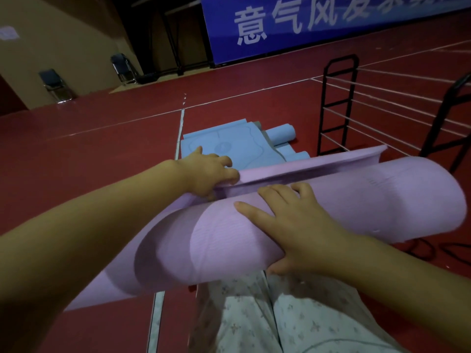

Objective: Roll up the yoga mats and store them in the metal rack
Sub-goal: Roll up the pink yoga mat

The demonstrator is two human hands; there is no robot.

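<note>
Purple foam fills the grip of both hands. On the left hand [209, 171] the fingers [229, 171] curl over and pinch the loose outer edge of the purple mat [356, 200] near its left end. On the right hand [293, 222] the fingers lie spread across the top of the roll while the thumb hooks under its near side, so this hand clasps the roll's body. The mat is almost fully wound, held up off the red floor [89, 154] in front of the person's patterned clothing, with only the last flap standing free along the far side.

Beyond it, blue mats [229, 146] lie on the floor, one spread flat and others only partly rolled. To the right stands the metal rack [339, 103], black uprights joined by pale crossbars, with no mats visible in it.

The step in hand looks like finishing the purple roll. Next the flap probably needs pressing down tight against the roll, and the roll then has to be carried rightward and laid across the rack's bars without springing open.
</note>
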